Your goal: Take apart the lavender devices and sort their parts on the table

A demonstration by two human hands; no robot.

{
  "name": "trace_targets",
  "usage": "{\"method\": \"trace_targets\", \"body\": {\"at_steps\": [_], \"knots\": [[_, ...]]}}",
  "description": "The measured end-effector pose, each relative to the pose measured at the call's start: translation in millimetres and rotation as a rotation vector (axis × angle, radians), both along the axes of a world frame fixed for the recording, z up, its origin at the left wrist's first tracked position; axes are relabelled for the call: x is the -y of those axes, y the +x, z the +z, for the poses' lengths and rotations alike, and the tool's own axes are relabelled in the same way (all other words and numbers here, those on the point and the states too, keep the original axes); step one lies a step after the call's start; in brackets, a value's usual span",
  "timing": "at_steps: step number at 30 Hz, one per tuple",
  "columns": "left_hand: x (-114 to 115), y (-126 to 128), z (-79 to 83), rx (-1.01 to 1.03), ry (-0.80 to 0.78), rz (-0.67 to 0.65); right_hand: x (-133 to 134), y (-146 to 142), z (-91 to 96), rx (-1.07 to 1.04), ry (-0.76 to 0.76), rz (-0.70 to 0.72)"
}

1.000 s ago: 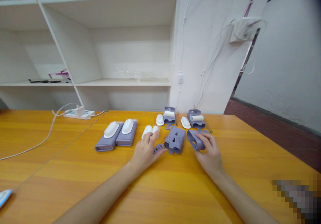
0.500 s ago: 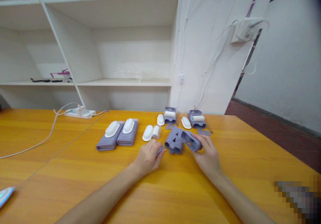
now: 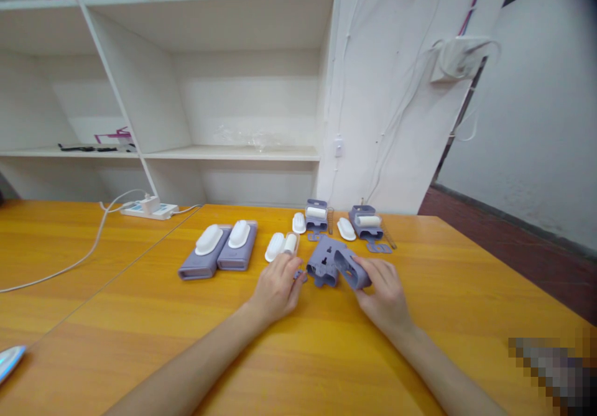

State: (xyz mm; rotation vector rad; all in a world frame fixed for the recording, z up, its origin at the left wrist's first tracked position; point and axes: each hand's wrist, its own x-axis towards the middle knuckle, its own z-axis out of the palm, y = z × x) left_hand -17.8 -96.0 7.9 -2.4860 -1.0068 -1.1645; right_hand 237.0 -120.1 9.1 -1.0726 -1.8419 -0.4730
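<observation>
Both forearms reach forward from the lower edge of the view, converging toward the middle of the orange surface (image 3: 140,316). The left hand (image 3: 277,285) is palm down, wrist low, fingers bent so that the tips press at a small purple clip (image 3: 299,274) lying on the surface; whether the clip is pinched or only touched cannot be told. The right hand (image 3: 383,291) is turned inward, thumb side up, fingers wrapped around a purple shell (image 3: 351,268), gripping it with its open oval end facing the camera. The shell is tilted and rests against the right edge of a purple plate (image 3: 323,258), which lies between the two hands, just beyond the fingertips.

To the left of the hands two finished purple units (image 3: 219,254) with white tops lie side by side. Two white caps (image 3: 281,245) sit just beyond the left hand. Farther back stand two small modules (image 3: 316,214). A power strip (image 3: 149,209) lies near the white shelf (image 3: 224,153).
</observation>
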Motion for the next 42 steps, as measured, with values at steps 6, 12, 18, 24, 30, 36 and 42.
{"method": "trace_targets", "body": {"at_steps": [6, 12, 18, 24, 30, 36, 42], "knots": [[21.1, 22.5, 11.0, -0.336, 0.113, 0.202, 25.8, -33.1, 9.2, 0.237, 0.042, 0.070], [24.9, 29.9, 10.1, -0.570, 0.094, 0.113, 27.2, -33.2, 13.7, 0.323, 0.051, 0.063], [23.9, 25.9, 13.9, -0.616, 0.072, 0.153, 20.4, -28.6, 12.6, 0.323, 0.029, 0.059], [21.4, 11.4, 12.4, -0.558, 0.109, 0.138, 3.5, 0.5, 0.2, 0.160, -0.043, -0.122], [3.4, -5.6, 7.0, -0.496, -0.003, 0.336, -21.3, 41.3, -22.4, -0.099, -0.197, -0.328], [0.6, 4.5, 12.8, -0.413, -0.084, 0.343, -21.4, 32.5, -21.5, -0.154, -0.417, -0.313], [-21.9, 19.6, 32.0, -0.353, -0.054, 0.452, -17.0, 29.2, -13.1, -0.052, -0.491, -0.415]]}}
